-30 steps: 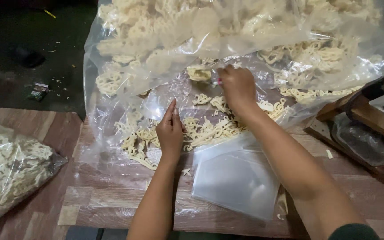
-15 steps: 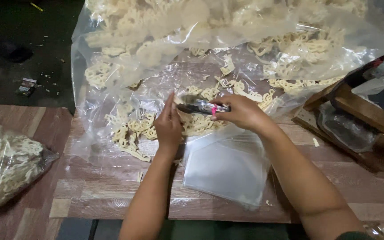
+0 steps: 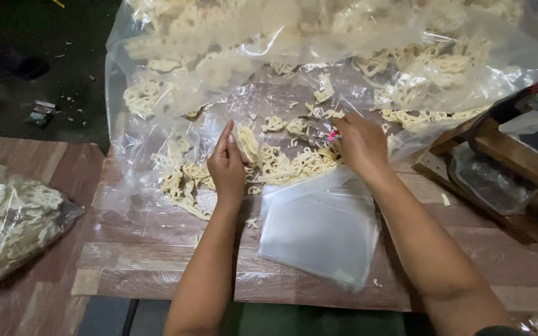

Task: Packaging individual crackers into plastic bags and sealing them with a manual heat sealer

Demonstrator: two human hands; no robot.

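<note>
Nearest the camera, a stack of clear empty plastic pouches point(image 3: 319, 233) lies flat on the wooden desk point(image 3: 157, 274), between the two forearms. Just beyond it the left hand point(image 3: 228, 168) rests edge-down on the big plastic sheet point(image 3: 132, 149), fingers straight and pressed together, holding nothing, its side against a loose heap of pale lattice-shaped crackers point(image 3: 281, 163). The right hand point(image 3: 359, 143) is curled closed over the far side of the same heap; a small pink-tipped item point(image 3: 333, 135) shows at its fingertips, but what it is cannot be made out. Farther off, the sheet folds up over a much larger mass of crackers point(image 3: 231, 37). At the left edge sits a filled bag of crackers point(image 3: 7, 224); at the right stands a wooden frame point(image 3: 499, 162) with a dark arm.

The crackers look brittle, so a firm push from either hand would likely snap them. The sheet is slick and creased; dragging the heap could send pieces over the desk edge to the dark floor point(image 3: 32, 62), where crumbs already lie. The pouch stack could also slide if a forearm brushes it.
</note>
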